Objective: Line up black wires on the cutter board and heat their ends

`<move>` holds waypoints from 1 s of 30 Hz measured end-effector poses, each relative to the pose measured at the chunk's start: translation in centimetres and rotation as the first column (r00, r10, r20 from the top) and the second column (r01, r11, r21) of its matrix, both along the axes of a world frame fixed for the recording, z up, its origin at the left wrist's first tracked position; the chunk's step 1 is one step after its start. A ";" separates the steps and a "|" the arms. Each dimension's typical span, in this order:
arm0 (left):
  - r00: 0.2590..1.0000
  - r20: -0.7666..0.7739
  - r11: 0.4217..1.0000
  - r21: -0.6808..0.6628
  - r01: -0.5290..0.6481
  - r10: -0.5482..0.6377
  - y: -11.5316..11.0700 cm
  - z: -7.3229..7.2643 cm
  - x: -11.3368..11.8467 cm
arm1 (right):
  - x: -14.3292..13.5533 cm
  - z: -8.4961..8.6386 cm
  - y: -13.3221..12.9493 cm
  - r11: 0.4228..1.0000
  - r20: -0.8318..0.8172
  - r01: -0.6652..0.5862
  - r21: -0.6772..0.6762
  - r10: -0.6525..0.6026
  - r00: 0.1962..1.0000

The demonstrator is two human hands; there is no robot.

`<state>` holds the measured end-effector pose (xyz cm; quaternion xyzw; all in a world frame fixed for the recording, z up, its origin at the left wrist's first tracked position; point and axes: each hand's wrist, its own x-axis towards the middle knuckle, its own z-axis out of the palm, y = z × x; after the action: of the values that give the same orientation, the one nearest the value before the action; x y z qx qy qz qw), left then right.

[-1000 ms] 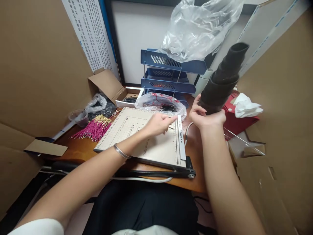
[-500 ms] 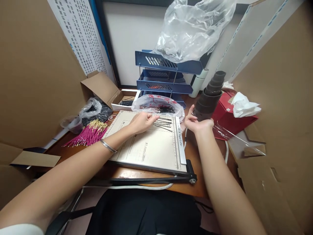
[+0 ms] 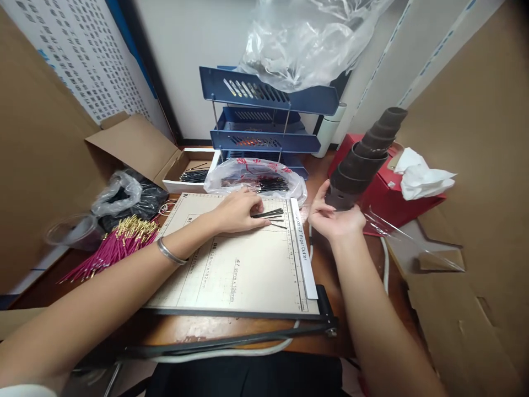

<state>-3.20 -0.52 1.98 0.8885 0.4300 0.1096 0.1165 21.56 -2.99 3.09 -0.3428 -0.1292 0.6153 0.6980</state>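
My left hand [image 3: 243, 211] is closed round the near ends of several thin black strips [image 3: 275, 213], which lie on the cream board of a paper cutter [image 3: 252, 259]. The strips' other ends fan out toward the cutter's ruled right edge. At the right, my right hand [image 3: 336, 220] is palm up, its fingers round the base of a dark stepped tube [image 3: 359, 168]. That tube narrows in rings and tilts up to the right. Some of its far fingers are hidden behind it.
Left of the cutter lies a bundle of magenta cords with gold tips [image 3: 119, 242]. Behind are a plastic bag of black strips [image 3: 215, 179], an open box [image 3: 173, 186] and blue letter trays [image 3: 264, 140]. A red tissue box [image 3: 380, 204] stands at right. The cutter's black arm [image 3: 231, 343] runs along the front.
My left hand has curled round the black strips, drawing them closer together. My right hand still holds the stepped tube, which leans further right. The view has shifted.
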 end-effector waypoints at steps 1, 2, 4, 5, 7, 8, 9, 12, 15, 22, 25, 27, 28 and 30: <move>1.000 -0.001 1.000 -0.006 -0.015 0.015 -0.4 0.0 0.2 | 0.0 -0.3 0.0 1.000 0.038 -0.006 0.013 0.005 0.999; 1.000 -0.008 0.999 -0.013 -0.031 0.030 -0.9 -0.1 0.4 | 0.1 -0.5 0.0 0.999 0.079 -0.013 0.032 0.010 0.997; 0.997 -0.040 0.998 -0.026 -0.064 0.063 -2.0 -0.1 1.0 | 0.3 -0.9 -0.1 0.997 0.145 -0.032 0.070 0.021 0.989; 0.995 -0.062 0.996 -0.030 -0.079 0.077 -2.5 -0.1 1.2 | 0.3 -0.9 -0.2 0.996 0.153 -0.038 0.079 0.025 0.988; 0.990 -0.092 0.994 -0.027 -0.105 0.102 -3.4 -0.1 1.7 | 0.4 -0.7 -0.6 0.998 0.100 -0.031 0.058 0.025 0.995; 0.989 -0.094 0.993 -0.022 -0.119 0.117 -3.8 -0.1 1.9 | 0.4 -0.4 -0.8 0.999 0.046 -0.019 0.029 0.018 0.999; 0.987 -0.088 0.991 -0.017 -0.135 0.133 -4.0 -0.2 2.0 | 0.4 0.0 -1.0 1.000 -0.018 -0.008 -0.009 0.008 1.000; 0.982 -0.053 0.983 -0.006 -0.184 0.184 -4.3 -0.6 2.0 | 0.2 1.0 -1.4 0.992 -0.213 0.002 -0.125 -0.029 0.977; 0.980 -0.008 0.980 0.002 -0.201 0.201 -4.2 -1.1 1.6 | 0.1 1.5 -1.7 0.988 -0.325 -0.020 -0.153 -0.031 0.945; 0.972 0.197 0.990 -0.086 -0.114 0.129 -3.9 -1.8 0.3 | -0.3 1.4 -1.9 0.983 -0.336 -0.046 -0.179 -0.017 0.942; 0.965 0.254 0.993 -0.109 -0.034 0.061 -3.7 -1.9 -0.2 | -0.8 1.4 -2.7 0.978 -0.183 -0.065 -0.196 0.029 0.983; 0.962 0.269 0.994 -0.112 -0.005 0.035 -3.6 -2.0 -0.3 | -0.7 1.0 -3.9 0.979 0.064 -0.062 -0.197 0.076 0.995; 0.961 0.276 0.994 -0.112 0.007 0.024 -3.5 -2.0 -0.4 | -0.5 0.7 -4.8 0.982 0.243 -0.033 -0.184 0.078 0.967; 0.957 0.289 0.994 -0.106 0.023 0.009 -3.4 -2.1 -0.4 | 0.6 -0.3 -6.5 0.978 0.650 0.198 -0.066 -0.109 0.752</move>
<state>-3.58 -3.96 -0.17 0.8569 0.4104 0.2143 0.2266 22.15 -9.47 2.84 -0.5871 -0.2911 0.4082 0.6356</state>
